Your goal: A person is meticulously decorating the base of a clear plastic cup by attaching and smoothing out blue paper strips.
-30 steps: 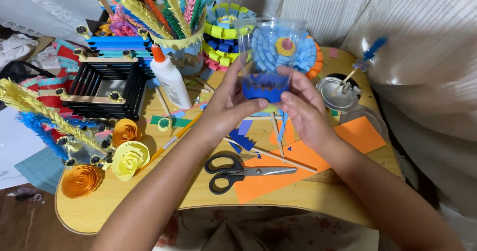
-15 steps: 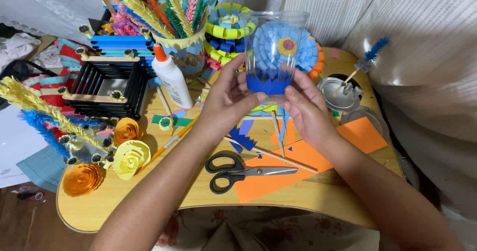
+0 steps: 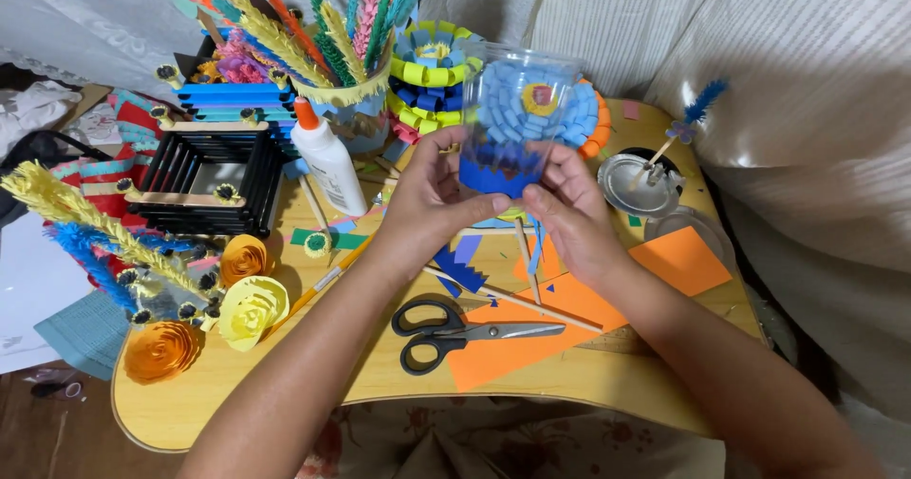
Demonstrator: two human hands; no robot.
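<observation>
Cluttered with paper crafts, the wooden table (image 3: 607,375) leaves bare room only along its near edge, beside the scissors (image 3: 455,332). Above its middle, the left hand (image 3: 432,204) and right hand (image 3: 569,209) both close around a clear plastic cup (image 3: 517,123) at its blue paper band. It looks light, thin-walled and easily crushed, best held gently low down.

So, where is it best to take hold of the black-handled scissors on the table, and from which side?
Probably by the black handle loops, reached from above. The scissors lie flat and closed on the wooden table, handles pointing left and blades pointing right over the orange paper. The loops rest on bare wood, nearer the left hand than the right hand, and well away from the blade tip.
</observation>
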